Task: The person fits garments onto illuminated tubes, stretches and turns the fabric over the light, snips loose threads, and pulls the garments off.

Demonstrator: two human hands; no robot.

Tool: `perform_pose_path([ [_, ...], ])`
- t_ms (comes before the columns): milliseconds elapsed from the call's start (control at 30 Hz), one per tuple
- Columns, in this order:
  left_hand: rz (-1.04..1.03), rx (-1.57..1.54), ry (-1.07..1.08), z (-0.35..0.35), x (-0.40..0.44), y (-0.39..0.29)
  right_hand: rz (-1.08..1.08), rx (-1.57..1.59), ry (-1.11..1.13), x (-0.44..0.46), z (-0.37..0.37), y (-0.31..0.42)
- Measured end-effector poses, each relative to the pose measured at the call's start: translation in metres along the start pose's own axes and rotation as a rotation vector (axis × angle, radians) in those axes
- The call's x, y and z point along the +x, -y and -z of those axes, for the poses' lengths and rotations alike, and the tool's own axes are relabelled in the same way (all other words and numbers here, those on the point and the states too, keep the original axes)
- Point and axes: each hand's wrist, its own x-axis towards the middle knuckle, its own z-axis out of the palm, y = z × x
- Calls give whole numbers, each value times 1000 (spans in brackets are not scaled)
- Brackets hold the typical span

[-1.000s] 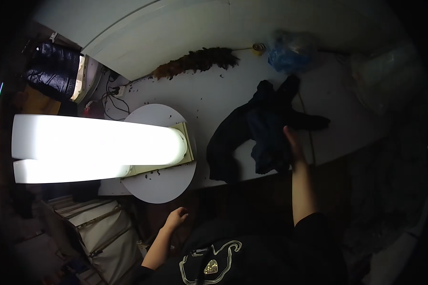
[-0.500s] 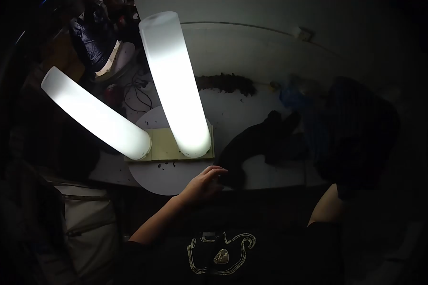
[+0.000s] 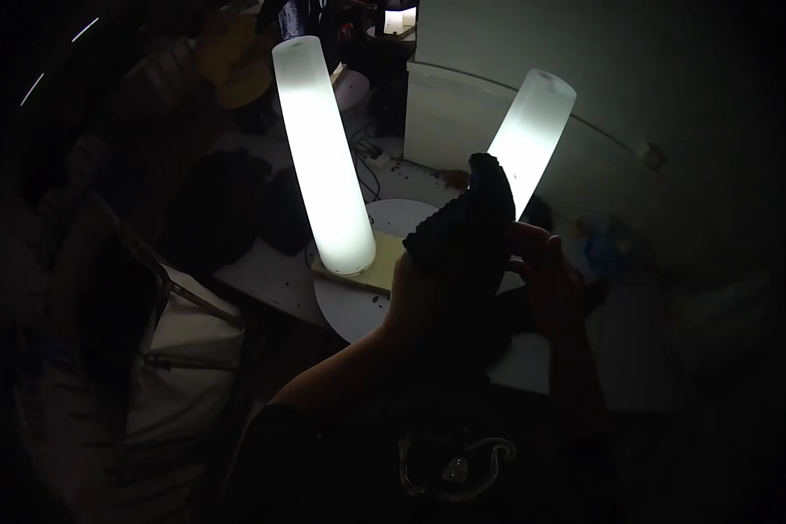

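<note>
A dark fabric piece [image 3: 463,227] with a bumpy, ribbed-looking edge is held up in front of the right lit tube; its exact kind is lost in the shadow. My left hand [image 3: 412,293] comes up under it, with its fingers hidden by the cloth; whether they are around it or inside it is unclear. At the cloth's right side, my right hand [image 3: 546,262] has bent fingers and the thumb closed on the edge. Two white glowing tubes, a left one [image 3: 327,166] and a right one [image 3: 533,131], stand up from a pale yellow base [image 3: 382,274].
Under the base lies a round white board [image 3: 336,310] on the table. Cables [image 3: 364,166] and dark scraps are behind it. A blue plastic bag [image 3: 607,249] sits at the right. A light-coloured bag [image 3: 188,349] is at lower left, and a person stands in the background.
The dark fabric has been lifted from the table up before the right tube. Both hands have come together at it. The view has swung, so the lamp appears differently placed.
</note>
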Motion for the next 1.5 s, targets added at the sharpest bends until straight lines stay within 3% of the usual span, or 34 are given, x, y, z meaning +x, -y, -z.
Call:
perform_pose_path([
  [100, 6, -293, -38, 22, 2, 14, 76, -215, 35, 5, -31, -21],
  [167, 34, -235, 5, 40, 1, 31, 117, -328, 50, 12, -38, -34],
  [300, 65, -61, 80, 65, 0, 46, 452, -594, 25, 29, -51, -27],
  [400, 85, -14, 95, 74, 0, 48, 580, -945, 221, 39, -46, -28],
  [600, 174, -192, -144, 98, 3, 48, 633, -769, 50, 40, -41, -51],
  [667, 90, -290, -219, 112, 7, 47, 658, -671, 9, 37, -36, -54],
  [800, 20, -221, -375, 144, 15, 50, 642, -424, -119, 35, -27, -55],
  [967, 18, -188, -336, 171, 25, 55, 611, -453, -89, 35, -27, -41],
  [1067, -215, -15, -274, 159, 29, 31, 562, -389, -1, 33, -27, -36],
  [1167, -321, 360, -190, 148, 28, 11, 491, -293, 117, 27, -35, -26],
  [1267, -398, 531, 173, 149, 35, 13, 464, -289, 195, 23, -44, -21],
  [1333, -293, 799, 312, 148, 34, 8, 435, -358, 233, 22, -42, -18],
  [1500, -457, 683, 172, 148, 31, -18, 117, -515, 292, 14, -6, -16],
])
